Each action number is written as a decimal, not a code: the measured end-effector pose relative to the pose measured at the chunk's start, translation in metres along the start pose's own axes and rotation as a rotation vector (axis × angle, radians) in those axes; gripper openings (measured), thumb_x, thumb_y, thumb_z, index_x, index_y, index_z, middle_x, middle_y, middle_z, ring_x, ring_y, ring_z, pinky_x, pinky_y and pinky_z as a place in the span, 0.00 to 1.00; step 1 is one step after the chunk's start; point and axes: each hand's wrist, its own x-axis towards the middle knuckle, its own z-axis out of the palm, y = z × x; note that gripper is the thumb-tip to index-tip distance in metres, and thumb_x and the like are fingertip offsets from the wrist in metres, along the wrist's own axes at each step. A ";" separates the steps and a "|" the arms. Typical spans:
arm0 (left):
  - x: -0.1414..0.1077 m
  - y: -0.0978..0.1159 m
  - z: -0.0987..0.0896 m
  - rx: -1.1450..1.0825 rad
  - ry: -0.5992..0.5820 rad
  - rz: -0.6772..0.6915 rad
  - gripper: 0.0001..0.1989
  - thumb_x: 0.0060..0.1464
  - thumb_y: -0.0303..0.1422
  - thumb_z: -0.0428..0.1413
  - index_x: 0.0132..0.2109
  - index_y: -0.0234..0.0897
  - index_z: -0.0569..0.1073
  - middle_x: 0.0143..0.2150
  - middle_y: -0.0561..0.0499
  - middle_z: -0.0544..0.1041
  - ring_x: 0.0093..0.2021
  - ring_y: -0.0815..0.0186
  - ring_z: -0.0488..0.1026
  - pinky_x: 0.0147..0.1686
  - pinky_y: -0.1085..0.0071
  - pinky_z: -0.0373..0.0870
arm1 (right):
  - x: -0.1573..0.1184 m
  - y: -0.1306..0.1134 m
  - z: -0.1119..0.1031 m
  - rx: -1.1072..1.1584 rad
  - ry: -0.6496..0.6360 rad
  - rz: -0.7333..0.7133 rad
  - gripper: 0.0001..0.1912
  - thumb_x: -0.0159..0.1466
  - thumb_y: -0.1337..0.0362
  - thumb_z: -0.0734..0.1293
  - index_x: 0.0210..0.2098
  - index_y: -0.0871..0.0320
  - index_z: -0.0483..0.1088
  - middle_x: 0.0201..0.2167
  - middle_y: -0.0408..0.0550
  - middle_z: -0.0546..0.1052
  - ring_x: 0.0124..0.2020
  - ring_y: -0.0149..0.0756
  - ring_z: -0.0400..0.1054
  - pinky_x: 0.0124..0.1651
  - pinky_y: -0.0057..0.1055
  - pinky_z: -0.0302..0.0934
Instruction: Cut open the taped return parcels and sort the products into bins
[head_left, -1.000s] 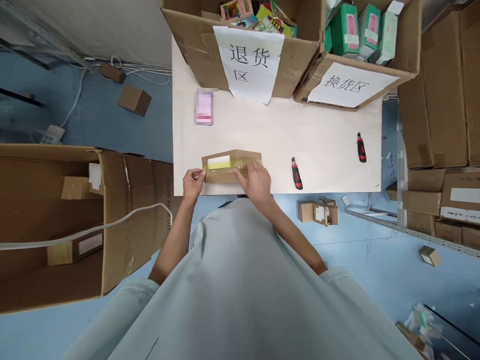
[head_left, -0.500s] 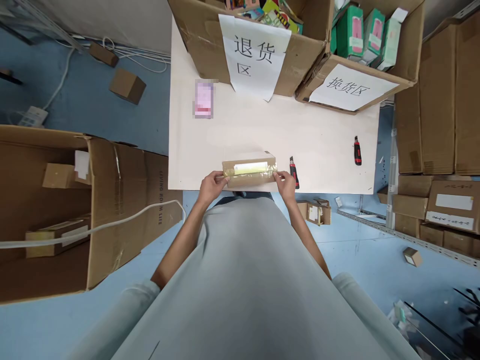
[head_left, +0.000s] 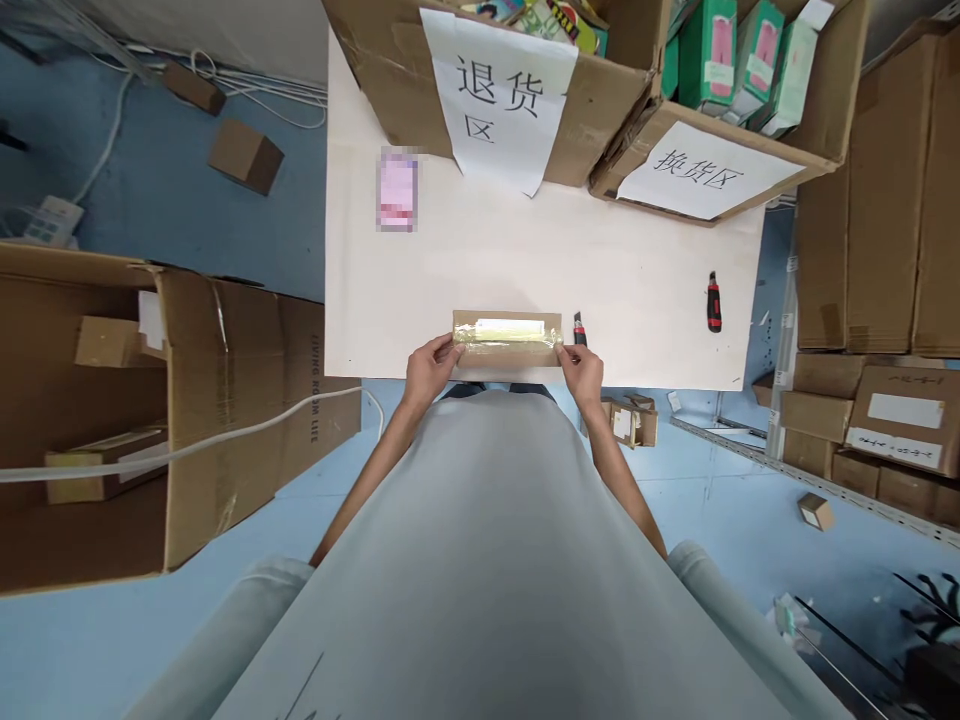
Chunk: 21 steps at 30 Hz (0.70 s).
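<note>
While facing the table point(head_left: 637, 260), holds a taped cardboard box point(head_left: 508, 350) at the near edge, pinching its left end with the left hand point(head_left: 430, 370) and its right end with the right hand point(head_left: 583, 375), just beside a knife point(head_left: 579, 328).

White paper sheet point(head_left: 499, 100) on open brown cardboard box point(head_left: 397, 85), left of pair: handwritten black "退货区". Second white paper sheet point(head_left: 709, 172), right-hand open brown cardboard box point(head_left: 643, 148): "换货区". Large brown cardboard carton point(head_left: 247, 350), far left: dark print "LIVING ROOM LIFE", running sideways. Handwritten white label point(head_left: 895, 445) on stacked brown carton point(head_left: 862, 390), right: too small to read. White-and-yellow label point(head_left: 510, 328) on slim brown cardboard parcel point(head_left: 506, 358): illegible.
</note>
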 end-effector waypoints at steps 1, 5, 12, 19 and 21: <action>0.002 0.005 0.007 0.016 -0.001 -0.004 0.27 0.61 0.51 0.65 0.59 0.37 0.84 0.58 0.42 0.87 0.59 0.48 0.85 0.64 0.52 0.80 | 0.006 0.004 -0.006 -0.005 -0.007 0.004 0.29 0.74 0.40 0.65 0.42 0.58 0.83 0.41 0.56 0.88 0.42 0.46 0.79 0.50 0.38 0.70; 0.011 0.018 0.035 0.097 0.014 -0.040 0.24 0.64 0.48 0.63 0.59 0.38 0.84 0.57 0.42 0.87 0.55 0.49 0.86 0.61 0.53 0.81 | 0.033 0.029 -0.023 -0.007 -0.075 -0.006 0.30 0.76 0.39 0.61 0.41 0.57 0.82 0.39 0.54 0.86 0.42 0.44 0.78 0.50 0.36 0.69; 0.016 0.023 0.066 0.085 0.139 -0.044 0.22 0.62 0.46 0.65 0.55 0.36 0.83 0.61 0.39 0.84 0.60 0.52 0.83 0.64 0.55 0.81 | 0.071 0.085 -0.013 -0.246 -0.112 0.134 0.21 0.71 0.52 0.68 0.57 0.58 0.75 0.59 0.62 0.79 0.53 0.49 0.75 0.55 0.40 0.69; 0.007 0.039 0.082 0.048 0.113 -0.063 0.21 0.65 0.41 0.63 0.60 0.37 0.80 0.63 0.41 0.84 0.65 0.50 0.81 0.68 0.52 0.79 | 0.085 0.109 0.001 -0.311 -0.200 0.147 0.22 0.66 0.61 0.69 0.59 0.59 0.73 0.57 0.62 0.78 0.50 0.51 0.75 0.52 0.42 0.70; 0.007 0.040 0.087 0.043 0.095 -0.074 0.22 0.66 0.40 0.63 0.63 0.37 0.79 0.65 0.41 0.82 0.66 0.50 0.81 0.68 0.52 0.79 | 0.089 0.114 -0.007 -0.242 -0.191 0.140 0.22 0.65 0.59 0.69 0.57 0.58 0.74 0.54 0.61 0.81 0.49 0.50 0.76 0.53 0.42 0.71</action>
